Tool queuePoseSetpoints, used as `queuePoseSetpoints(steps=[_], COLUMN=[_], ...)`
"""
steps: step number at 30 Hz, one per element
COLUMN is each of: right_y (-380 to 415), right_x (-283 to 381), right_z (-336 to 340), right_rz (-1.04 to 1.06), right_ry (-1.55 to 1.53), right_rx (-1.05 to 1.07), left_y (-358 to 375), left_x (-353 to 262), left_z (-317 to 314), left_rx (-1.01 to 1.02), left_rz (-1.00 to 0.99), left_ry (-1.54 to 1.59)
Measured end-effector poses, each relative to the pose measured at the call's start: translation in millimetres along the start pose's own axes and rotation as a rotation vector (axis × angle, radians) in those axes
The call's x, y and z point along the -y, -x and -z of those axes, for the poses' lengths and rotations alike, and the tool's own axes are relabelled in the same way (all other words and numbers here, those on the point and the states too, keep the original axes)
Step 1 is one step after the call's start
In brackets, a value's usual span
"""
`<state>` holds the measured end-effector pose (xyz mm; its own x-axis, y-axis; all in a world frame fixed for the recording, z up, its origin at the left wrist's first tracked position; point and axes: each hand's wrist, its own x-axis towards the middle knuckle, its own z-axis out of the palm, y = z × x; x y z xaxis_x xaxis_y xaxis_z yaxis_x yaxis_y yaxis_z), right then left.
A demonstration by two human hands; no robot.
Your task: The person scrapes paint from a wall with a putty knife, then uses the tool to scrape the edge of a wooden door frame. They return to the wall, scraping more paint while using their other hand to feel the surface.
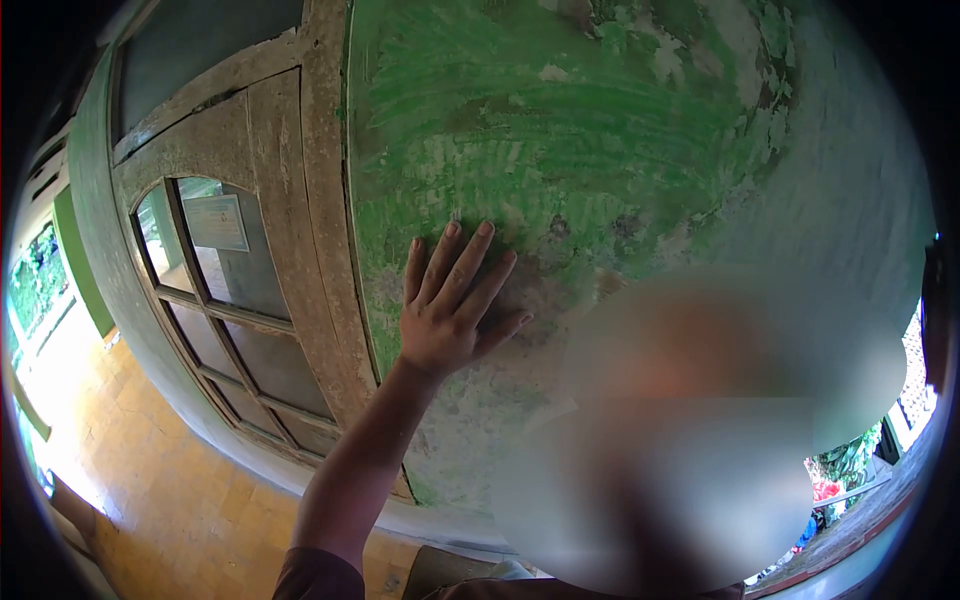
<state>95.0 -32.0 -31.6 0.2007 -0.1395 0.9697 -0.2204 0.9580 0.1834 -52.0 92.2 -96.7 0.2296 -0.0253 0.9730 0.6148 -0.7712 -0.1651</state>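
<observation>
My left hand [445, 305] is spread against a wall [560, 180], with the back of the hand toward me and the fingers apart. Nothing is held in it. The wall's green paint is worn and flaking, with grey patches around the fingertips and two dark spots just right of them. A large blurred area [690, 350] covers the lower right of the view, with a reddish-brown tone in its upper part. Whatever lies behind that blur, my right hand included, cannot be made out.
Left of my hand is a weathered wooden door frame [325, 200], beside a door with glass panes [250, 345] and a paper notice [216, 222]. Yellowish floor tiles [170, 470] run below. At the far right, an opening shows plants [845, 460] and a red object.
</observation>
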Motion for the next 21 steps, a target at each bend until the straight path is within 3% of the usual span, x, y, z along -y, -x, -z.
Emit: queuePoseSetpoints(steps=[4,9,11,12,13,17,19,20,21], right_y=[-2.4,-1.7,3.8,0.5,-0.4,-4.0,-0.7,-0.2,0.3], right_x=[-20.3,-8.2,-19.5,-20.4,-16.7,-4.9,-8.8,-21.4,-18.8], right_z=[5.3,7.3,12.6,6.1,4.5,3.5,9.2,2.5,3.9], right_rz=[-0.087,0.057,0.057,-0.074,-0.076,0.036,0.033,-0.126,-0.13], right_ry=[0.143,-0.067,0.095,0.199,0.202,0.046,0.042,0.247,0.251], right_rx=[-0.183,-0.069,-0.141,-0.192,-0.196,0.026,-0.02,-0.196,-0.198], left_y=[1.4,-0.1,-0.8,0.0,0.6,-0.7,0.4,0.2,0.3], left_x=[0.0,1.0,0.9,0.0,-0.8,0.8,0.3,0.9,0.6], left_z=[-0.9,-0.8,-2.0,-2.1,-2.0,-2.1,-2.5,-2.6,-2.5], left_rx=[-0.01,0.0,-0.011,-0.02,-0.015,-0.021,-0.016,-0.016,-0.018], left_rz=[-0.009,-0.04,-0.025,-0.011,-0.011,-0.018,-0.015,-0.016,-0.017], left_ry=[-0.002,-0.014,-0.018,-0.019,-0.016,-0.018,-0.017,-0.017,-0.017])
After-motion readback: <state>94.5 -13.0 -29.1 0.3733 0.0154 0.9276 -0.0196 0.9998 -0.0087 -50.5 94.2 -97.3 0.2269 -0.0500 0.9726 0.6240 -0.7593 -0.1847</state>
